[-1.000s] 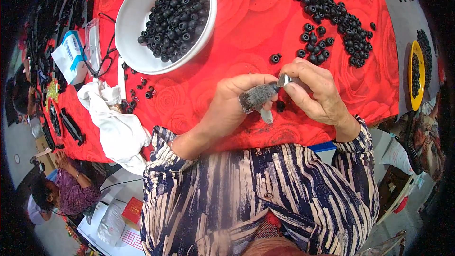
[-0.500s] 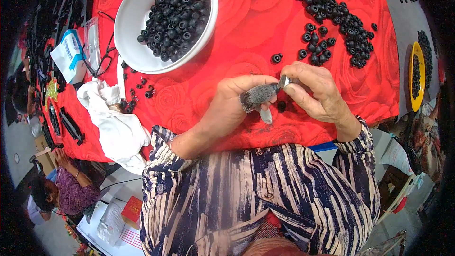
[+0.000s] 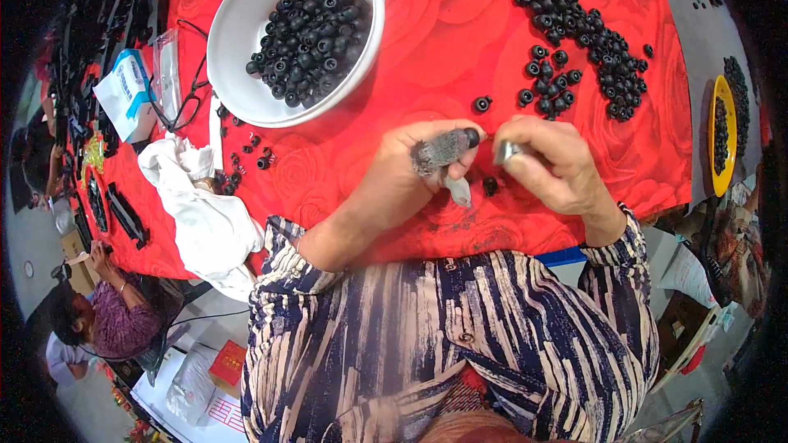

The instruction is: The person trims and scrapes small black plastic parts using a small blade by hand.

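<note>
My left hand [image 3: 390, 176] is closed, pinching a small round black part [image 3: 471, 138] at its fingertips. A grey, fuzzy, frayed sleeve-like piece [image 3: 439, 152] covers a finger of that hand, and a pale, dirty piece [image 3: 459, 191] sticks out below it. My right hand [image 3: 554, 164] is closed on a small shiny metal piece [image 3: 507, 152], apart from the black part by a short gap. Its exact kind is hidden by fingers and blur. Between the hands, a loose black part [image 3: 490, 186] lies on the red cloth [image 3: 435, 57].
A white bowl [image 3: 376, 41] holds many black parts. More black parts [image 3: 583, 33] spread at upper right. Left of me lie a white cloth [image 3: 201, 217], eyeglasses [image 3: 185, 111] and a blue-white packet [image 3: 127, 94]. A yellow tray [image 3: 722, 176] stands far right. Another person [image 3: 123, 316] sits at lower left.
My right hand, with the metal piece, has drawn slightly right, away from the black part. The black part now shows more fully in my left fingertips. The view has shifted a little.
</note>
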A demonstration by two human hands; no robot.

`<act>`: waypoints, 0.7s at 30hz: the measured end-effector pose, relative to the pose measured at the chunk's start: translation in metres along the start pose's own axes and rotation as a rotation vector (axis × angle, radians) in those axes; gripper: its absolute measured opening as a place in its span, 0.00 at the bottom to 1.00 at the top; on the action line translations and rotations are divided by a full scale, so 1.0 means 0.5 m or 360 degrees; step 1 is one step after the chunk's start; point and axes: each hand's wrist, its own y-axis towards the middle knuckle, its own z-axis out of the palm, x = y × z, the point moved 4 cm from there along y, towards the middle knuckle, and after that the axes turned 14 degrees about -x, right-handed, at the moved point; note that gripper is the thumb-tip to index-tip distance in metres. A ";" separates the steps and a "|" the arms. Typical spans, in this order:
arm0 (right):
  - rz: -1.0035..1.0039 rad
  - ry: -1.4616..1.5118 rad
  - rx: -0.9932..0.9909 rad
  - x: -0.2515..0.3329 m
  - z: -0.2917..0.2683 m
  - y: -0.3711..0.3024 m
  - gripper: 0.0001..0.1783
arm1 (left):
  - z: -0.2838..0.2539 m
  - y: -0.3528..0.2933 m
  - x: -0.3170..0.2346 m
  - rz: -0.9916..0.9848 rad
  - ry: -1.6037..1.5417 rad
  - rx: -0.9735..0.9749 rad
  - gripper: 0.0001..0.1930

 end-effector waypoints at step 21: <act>-0.0887 -0.0549 -0.0383 0.027 0.013 -0.015 0.16 | 0.005 -0.005 0.045 -0.0335 -0.0130 0.0075 0.13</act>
